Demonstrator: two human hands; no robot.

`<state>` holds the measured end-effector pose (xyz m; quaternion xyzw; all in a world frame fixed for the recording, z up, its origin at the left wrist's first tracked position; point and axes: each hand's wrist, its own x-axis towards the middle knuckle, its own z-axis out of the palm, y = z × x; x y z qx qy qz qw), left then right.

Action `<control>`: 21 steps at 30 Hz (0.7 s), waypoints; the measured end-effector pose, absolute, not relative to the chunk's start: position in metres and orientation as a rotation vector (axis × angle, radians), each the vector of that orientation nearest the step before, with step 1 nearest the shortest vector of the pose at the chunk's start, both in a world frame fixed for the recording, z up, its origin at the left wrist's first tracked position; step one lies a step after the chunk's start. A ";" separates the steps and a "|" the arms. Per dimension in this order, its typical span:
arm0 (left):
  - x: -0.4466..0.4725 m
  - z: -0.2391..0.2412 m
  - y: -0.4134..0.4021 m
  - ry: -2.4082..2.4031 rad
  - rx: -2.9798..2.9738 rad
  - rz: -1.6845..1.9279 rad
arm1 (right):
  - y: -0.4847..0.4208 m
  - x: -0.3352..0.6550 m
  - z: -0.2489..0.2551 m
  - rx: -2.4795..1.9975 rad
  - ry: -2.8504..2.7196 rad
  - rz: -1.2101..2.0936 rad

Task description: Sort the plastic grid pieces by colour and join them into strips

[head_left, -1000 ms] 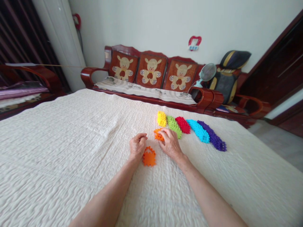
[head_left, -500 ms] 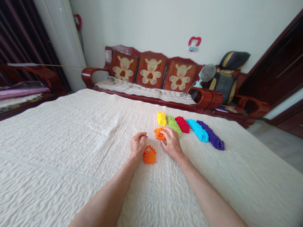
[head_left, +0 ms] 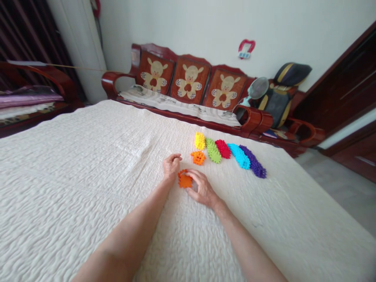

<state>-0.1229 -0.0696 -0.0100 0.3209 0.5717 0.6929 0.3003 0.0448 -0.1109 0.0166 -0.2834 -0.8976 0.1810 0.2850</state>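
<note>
My right hand reaches over the near orange interlocking plastic piece, its thumb and fingers spread apart at the piece's right side. That piece lies on the quilted cover and has a notched edge and a flat middle. Just left of it my left hand rests closed, fingers curled in, with nothing seen in them. Farther away sits a second orange piece with window-like openings, apart from both hands. Behind it stands a yellow group of pieces.
Rows of light green, red, light blue and purple pieces slant off to the right. They lie on a white quilted cover. Beyond its far edge are a wooden sofa with bear cushions and a small fan.
My right hand has left the far orange piece and come back toward me to the near one. My left hand stays closed beside it. The camera view has tilted slightly.
</note>
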 end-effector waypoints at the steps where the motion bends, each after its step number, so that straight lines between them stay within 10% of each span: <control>1: -0.123 -0.011 -0.069 1.512 0.847 1.844 | -0.113 0.043 0.015 -0.766 -2.401 0.460; 21: -0.121 -0.008 -0.073 1.554 0.867 1.780 | -0.047 0.055 0.015 -0.923 -2.144 -0.070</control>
